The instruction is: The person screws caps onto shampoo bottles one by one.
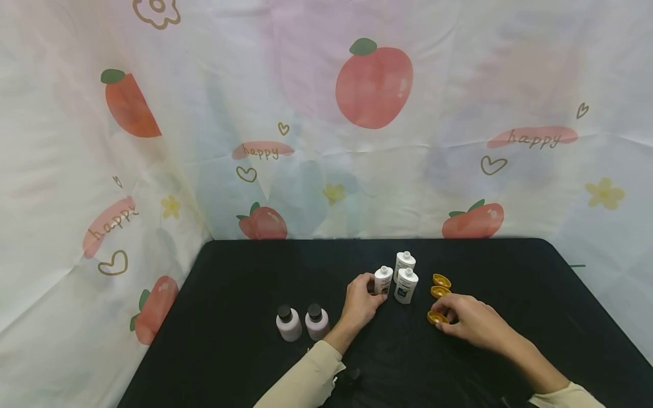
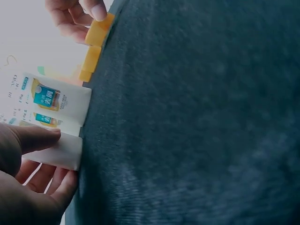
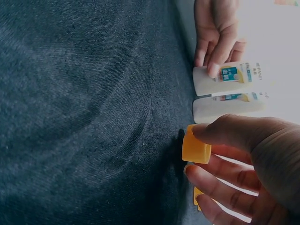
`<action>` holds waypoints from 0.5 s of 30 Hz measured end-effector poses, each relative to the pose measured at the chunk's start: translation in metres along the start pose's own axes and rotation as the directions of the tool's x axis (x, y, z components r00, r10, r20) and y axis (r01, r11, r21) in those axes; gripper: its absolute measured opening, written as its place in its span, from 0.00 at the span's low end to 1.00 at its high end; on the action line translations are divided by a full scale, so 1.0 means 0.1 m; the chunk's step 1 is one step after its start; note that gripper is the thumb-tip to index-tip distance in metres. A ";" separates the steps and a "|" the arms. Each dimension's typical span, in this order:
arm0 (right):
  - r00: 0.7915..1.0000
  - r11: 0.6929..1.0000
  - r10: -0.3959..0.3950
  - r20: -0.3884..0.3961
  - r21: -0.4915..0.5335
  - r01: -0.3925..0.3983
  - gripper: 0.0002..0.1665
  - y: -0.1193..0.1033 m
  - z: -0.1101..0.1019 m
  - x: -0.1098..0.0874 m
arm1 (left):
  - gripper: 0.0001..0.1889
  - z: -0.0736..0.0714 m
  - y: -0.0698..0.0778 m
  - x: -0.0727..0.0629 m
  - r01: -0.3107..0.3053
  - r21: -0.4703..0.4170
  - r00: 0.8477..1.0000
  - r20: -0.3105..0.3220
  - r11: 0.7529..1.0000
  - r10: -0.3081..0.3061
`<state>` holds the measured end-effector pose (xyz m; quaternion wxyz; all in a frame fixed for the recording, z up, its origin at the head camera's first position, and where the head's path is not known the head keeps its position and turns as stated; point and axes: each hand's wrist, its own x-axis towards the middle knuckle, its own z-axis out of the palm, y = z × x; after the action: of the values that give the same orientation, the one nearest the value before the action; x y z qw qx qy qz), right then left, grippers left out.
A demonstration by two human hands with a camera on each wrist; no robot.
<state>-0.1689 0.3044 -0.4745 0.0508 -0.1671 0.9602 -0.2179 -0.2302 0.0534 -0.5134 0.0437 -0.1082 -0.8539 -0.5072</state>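
My left hand (image 1: 359, 305) grips a small white bottle (image 1: 384, 280) around its lower sides, thumb on the near side. The bottle stands upright with its bare nozzle up. Right beside it are two more uncapped white bottles, one nearer (image 1: 406, 287) with a printed label and one behind (image 1: 405, 261), partly hidden. To the right, my right hand (image 1: 471, 322) pinches a yellow cap (image 3: 196, 146) between thumb and fingers, low over the black cloth. Two more yellow caps, a middle one (image 1: 440, 292) and a far one (image 1: 441, 280), lie in a row beyond it.
Two pale pink bottles with black caps, one on the left (image 1: 289, 325) and one closer to my left forearm (image 1: 317, 324), stand on the black-covered table (image 1: 245, 283). A patterned curtain (image 1: 306, 102) hangs along the table's far edge and left side.
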 end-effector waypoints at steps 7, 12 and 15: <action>1.000 1.000 -0.007 -0.004 0.011 0.007 0.14 0.00 0.01 0.00 | 0.16 0.02 -0.04 0.01 0.036 -0.058 0.999 0.012 0.998 -0.035; 0.999 0.999 -0.040 -0.018 0.006 0.040 0.14 0.00 -0.02 0.00 | 0.15 0.01 -0.04 0.00 0.022 -0.032 1.000 0.005 0.999 -0.022; 0.997 0.997 -0.076 -0.028 0.020 0.077 0.14 0.01 -0.03 0.00 | 0.14 0.00 -0.04 -0.01 0.018 -0.013 1.000 0.010 1.000 -0.018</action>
<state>-0.1695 0.3062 -0.4717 0.0308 -0.2002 0.9514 -0.2319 -0.2300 0.0511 -0.5171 0.0341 -0.1033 -0.8517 -0.5127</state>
